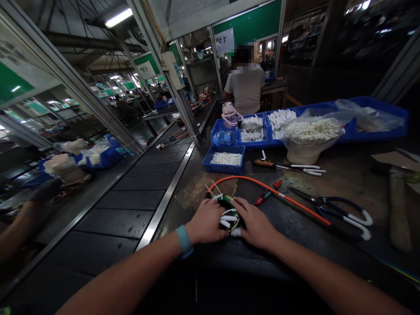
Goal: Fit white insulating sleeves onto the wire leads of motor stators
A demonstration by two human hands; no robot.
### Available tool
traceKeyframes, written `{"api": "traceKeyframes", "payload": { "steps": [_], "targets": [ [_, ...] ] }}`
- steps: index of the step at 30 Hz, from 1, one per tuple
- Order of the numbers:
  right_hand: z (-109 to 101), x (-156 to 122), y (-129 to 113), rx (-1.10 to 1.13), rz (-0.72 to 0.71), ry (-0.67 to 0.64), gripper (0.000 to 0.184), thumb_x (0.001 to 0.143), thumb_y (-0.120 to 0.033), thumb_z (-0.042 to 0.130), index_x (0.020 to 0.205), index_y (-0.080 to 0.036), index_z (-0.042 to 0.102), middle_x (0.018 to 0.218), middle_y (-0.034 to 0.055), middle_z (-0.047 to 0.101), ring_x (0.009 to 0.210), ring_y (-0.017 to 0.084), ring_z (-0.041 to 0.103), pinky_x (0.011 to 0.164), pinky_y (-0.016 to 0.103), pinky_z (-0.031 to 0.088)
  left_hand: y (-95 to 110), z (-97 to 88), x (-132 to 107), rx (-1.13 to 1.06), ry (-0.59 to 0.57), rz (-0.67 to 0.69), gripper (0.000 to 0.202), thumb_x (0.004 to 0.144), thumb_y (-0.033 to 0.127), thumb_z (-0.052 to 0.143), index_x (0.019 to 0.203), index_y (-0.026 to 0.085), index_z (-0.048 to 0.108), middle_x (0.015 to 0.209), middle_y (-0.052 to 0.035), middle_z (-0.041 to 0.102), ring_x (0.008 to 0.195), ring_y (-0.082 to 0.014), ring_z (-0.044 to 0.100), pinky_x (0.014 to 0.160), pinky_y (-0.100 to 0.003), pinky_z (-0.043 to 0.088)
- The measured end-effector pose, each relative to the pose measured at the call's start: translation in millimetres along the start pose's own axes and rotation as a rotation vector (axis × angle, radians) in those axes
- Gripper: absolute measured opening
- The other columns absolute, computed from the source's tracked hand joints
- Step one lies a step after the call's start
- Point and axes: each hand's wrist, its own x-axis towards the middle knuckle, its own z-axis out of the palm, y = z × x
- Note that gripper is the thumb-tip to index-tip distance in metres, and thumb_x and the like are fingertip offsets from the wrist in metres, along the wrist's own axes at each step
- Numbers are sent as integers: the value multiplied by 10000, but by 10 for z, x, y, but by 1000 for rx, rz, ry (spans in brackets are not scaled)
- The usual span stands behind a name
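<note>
My left hand (207,220) curls round the left side of a ring-shaped motor stator (226,198) with a green and yellow rim. Its right side is gripped by my right hand (255,222). White sleeves (229,218) lie inside the ring between my thumbs, and thin pale leads stick up past its far edge. My fingers hide much of the ring. An orange cable (262,186) arcs from behind the stator to the right. Just beyond my right hand lies a red and black tool (268,192), like a marker or a small cutter.
Long-handled scissors (331,205), a wooden-handled screwdriver (264,163) and a hammer (398,210) lie to the right. Behind them stand a blue tray (223,169) of white sleeves, blue bins (357,134) and a bag (305,146) of sleeves. A conveyor (131,188) runs at left; another person's arm (19,223) is beyond it.
</note>
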Motion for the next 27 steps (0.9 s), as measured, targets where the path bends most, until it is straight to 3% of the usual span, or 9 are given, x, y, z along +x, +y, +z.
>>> {"api": "traceKeyframes", "payload": {
  "steps": [6,11,16,20,22,25,27],
  "targets": [
    [-8,-5,26,-28,12,-24,771,694,-183,594,1394,-210,271,1398,91,329,1199,245,398,973,379,368,25,1,0,-16,-53,-3,344,624,412,710,880,205,607,885,-32,646,945,-235,549,995,-421,270],
    [-25,5,31,-19,7,-24,752,702,-197,618,1384,-215,300,1397,85,341,1200,238,404,969,379,381,49,41,-25,-2,-47,-34,312,634,411,712,818,186,598,854,-50,648,923,-242,565,979,-406,310],
    [-94,5,0,-10,16,-46,762,688,-153,595,1387,-216,298,1409,78,335,1200,239,410,968,383,385,78,92,-91,-63,89,-70,555,613,353,746,1079,160,516,1050,-93,605,1027,-259,524,956,-397,351],
    [-154,54,-32,-23,25,-90,746,690,-160,590,1380,-238,318,1394,72,358,1186,247,424,947,388,400,144,142,-112,-83,65,-125,500,625,313,747,1048,155,532,1027,-101,599,993,-280,527,887,-404,402],
    [-163,78,-35,-12,30,-109,743,692,-159,585,1380,-252,318,1364,72,390,1170,243,442,939,380,404,161,136,-122,-111,74,-128,592,625,291,748,1140,152,490,1059,-109,589,997,-285,526,888,-418,404],
    [-164,65,4,29,34,-129,791,672,-124,577,1394,-256,282,1355,72,391,1155,237,459,950,370,397,96,26,-177,-273,125,-50,844,645,282,727,1344,154,271,1234,-136,496,1110,-271,476,952,-418,383],
    [-183,14,48,77,33,-124,814,652,-83,566,1394,-253,276,1388,68,345,1176,232,441,974,362,378,-32,-104,-256,-376,179,4,726,760,234,601,1373,171,217,1298,-125,439,1166,-222,441,991,-381,366]
  ]
}}
